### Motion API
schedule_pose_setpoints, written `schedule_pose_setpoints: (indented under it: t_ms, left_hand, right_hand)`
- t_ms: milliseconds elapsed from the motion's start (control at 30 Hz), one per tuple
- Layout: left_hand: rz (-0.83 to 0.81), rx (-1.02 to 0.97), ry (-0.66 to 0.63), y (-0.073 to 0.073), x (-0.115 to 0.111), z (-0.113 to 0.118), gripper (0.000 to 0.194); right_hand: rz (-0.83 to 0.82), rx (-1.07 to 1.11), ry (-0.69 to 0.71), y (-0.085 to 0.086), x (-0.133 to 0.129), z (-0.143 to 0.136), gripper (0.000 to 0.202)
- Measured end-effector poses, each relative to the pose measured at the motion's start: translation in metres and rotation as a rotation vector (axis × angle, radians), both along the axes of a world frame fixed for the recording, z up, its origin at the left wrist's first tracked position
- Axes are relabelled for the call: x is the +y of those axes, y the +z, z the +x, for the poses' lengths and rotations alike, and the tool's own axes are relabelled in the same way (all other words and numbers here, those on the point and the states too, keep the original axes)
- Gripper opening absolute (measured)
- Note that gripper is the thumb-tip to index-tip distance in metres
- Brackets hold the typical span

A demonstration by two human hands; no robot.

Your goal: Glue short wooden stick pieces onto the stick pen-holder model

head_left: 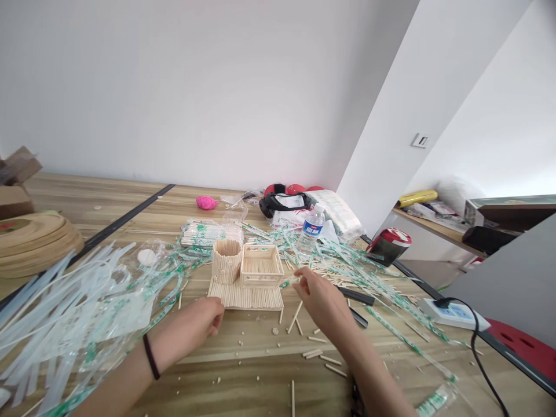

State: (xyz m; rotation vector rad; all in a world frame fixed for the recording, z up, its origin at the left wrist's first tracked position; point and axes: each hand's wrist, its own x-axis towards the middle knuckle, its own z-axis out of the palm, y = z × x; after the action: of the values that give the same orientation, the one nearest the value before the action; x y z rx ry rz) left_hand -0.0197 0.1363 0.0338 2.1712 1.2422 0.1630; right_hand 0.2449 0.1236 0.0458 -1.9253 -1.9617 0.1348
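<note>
A flat, pale wooden-stick base [247,297], bearing a round wooden-stick cup [226,263] and a square wooden-stick box [260,281], lies just ahead, between the hands. The left hand [206,317], loosely curled, is by its near-left corner; the right hand [318,294], half-closed, is right of the box. Whether either grips anything, I cannot tell. Steadying lightly seems wisest.

White wall [174,87] behind wood-grain table [243,362], shelf [438,232] at right
</note>
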Motion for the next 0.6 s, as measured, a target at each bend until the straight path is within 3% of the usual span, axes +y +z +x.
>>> schedule_pose_setpoints:
  t_ms: [133, 233, 300, 367, 467, 533, 600]
  left_hand:
    - [0.102, -0.061, -0.052, 0.029, -0.015, 0.013, 0.015]
    - [0.118, -0.215, -0.006, 0.042, -0.023, 0.023, 0.014]
    - [0.045, -0.347, 0.088, 0.039, -0.026, 0.027, 0.011]
    - [-0.068, -0.466, 0.188, 0.026, -0.03, 0.029, 0.014]
    - [-0.257, -0.573, 0.263, -0.01, -0.039, 0.026, 0.024]
    - [-0.416, -0.618, 0.33, -0.037, -0.048, 0.02, 0.028]
    - [-0.464, -0.694, 0.396, -0.057, -0.055, 0.011, 0.033]
  right_hand:
    - [-0.145, -0.027, 0.106, 0.012, -0.021, 0.003, 0.02]
    - [-0.209, -0.023, 0.186, 0.001, -0.027, -0.006, 0.024]
    - [-0.216, -0.032, 0.193, -0.012, -0.029, -0.014, 0.025]
    - [-0.213, -0.044, 0.181, -0.024, -0.034, -0.02, 0.024]
    - [-0.206, -0.052, 0.146, -0.032, -0.049, -0.018, 0.022]
    - [-0.204, -0.056, 0.102, -0.032, -0.065, -0.008, 0.023]
    - [-0.193, -0.057, 0.029, -0.033, -0.085, 0.009, 0.024]
